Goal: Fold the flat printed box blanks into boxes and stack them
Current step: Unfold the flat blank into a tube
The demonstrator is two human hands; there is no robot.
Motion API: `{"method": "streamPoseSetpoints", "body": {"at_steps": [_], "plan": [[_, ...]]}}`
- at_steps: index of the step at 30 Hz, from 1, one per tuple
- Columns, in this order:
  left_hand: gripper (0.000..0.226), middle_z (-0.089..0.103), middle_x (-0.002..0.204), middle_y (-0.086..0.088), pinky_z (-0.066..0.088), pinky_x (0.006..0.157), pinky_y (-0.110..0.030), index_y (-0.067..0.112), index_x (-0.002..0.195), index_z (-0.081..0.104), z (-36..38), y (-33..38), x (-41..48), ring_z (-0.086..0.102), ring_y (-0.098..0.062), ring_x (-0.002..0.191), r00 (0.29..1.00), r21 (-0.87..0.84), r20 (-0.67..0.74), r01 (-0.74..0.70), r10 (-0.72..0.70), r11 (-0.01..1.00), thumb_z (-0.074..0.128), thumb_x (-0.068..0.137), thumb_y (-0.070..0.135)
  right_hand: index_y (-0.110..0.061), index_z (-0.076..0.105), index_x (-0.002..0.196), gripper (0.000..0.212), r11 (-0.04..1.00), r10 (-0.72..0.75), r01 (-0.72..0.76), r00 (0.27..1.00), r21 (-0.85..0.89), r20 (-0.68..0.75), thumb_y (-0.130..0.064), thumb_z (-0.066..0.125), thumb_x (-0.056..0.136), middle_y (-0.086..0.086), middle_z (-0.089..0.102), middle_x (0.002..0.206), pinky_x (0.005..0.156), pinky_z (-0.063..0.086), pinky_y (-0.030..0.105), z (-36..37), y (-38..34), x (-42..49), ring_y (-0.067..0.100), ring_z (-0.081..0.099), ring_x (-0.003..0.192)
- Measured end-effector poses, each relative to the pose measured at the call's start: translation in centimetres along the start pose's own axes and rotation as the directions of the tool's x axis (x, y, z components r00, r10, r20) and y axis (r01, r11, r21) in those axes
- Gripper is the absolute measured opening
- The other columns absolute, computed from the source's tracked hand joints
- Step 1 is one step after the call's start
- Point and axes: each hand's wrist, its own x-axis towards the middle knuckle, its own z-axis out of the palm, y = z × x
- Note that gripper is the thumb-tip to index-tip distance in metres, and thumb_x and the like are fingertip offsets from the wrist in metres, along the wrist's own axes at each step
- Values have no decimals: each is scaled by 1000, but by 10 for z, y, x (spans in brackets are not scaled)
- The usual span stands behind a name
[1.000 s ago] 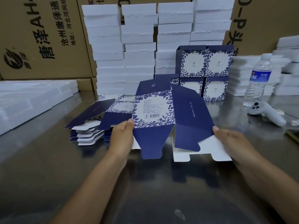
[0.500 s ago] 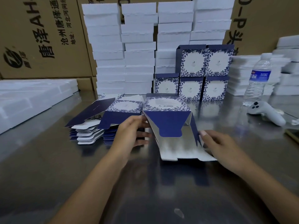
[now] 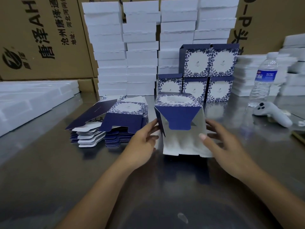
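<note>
The box (image 3: 179,119) lies on its side on the table (image 3: 49,171), just in front of the stack (image 3: 208,75) of finished ones, its open bottom end facing the person. A blue flap is folded down over that end and a long white flap lies flat on the steel, pointing towards the person.

The left hand (image 3: 142,142) has its fingers nearly straight, tips against the left side flap, pushing it inward. The right hand (image 3: 222,142) grips the right edge, with the thumb on the white flap and the fingers curled round the right wall.

The bottom looks about half closed, so this is probably where it goes wrong:
- If the side flaps go in after the white one, or over the blue tab instead of under it, the bottom won't lock and may spring open once stacked
- Uneven pressure from the two hands could skew the tube, so the creases set crooked and the box sits badly on the stack
- A hard push on the left flap might slide the whole box along the smooth steel into the blanks (image 3: 115,123) just beside it, scattering that pile
- Too firm a thumb could dent the white flap
</note>
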Motion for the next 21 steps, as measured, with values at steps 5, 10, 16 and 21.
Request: {"method": "streamPoseSetpoints", "body": {"at_steps": [5,10,16,21], "plan": [[92,41,140,28,46,84,-9,45,147,18,-3,-7,-4,41,0,130,992,121,101,-94,82,988,55,84,-11,-11,61,94,53,1000,-2,2,999,-7,-46,-56,35,85,21,60,90,80,46,52,-3,-4,0,33,54,84],[88,50,133,28,46,78,-5,46,144,27,-1,-4,-4,50,3,118,993,80,31,-119,117,990,77,77,20,10,55,88,77,1000,20,-20,998,8,-58,-63,33,81,30,58,92,79,44,58,-1,-8,-2,40,53,85],[60,56,111,30,44,71,-4,46,119,43,1,1,-8,53,18,97,978,47,-178,-104,111,993,78,72,33,-26,73,77,52,996,-35,36,999,76,-22,-59,35,87,-7,71,78,77,50,31,4,-11,-4,1,60,75],[46,57,107,33,47,78,-12,50,115,45,2,7,-9,52,20,97,976,22,-204,-72,75,997,67,75,49,-24,68,74,39,970,-6,36,992,240,-126,-42,41,95,-10,73,75,65,50,15,7,-13,-2,0,65,73]]}}
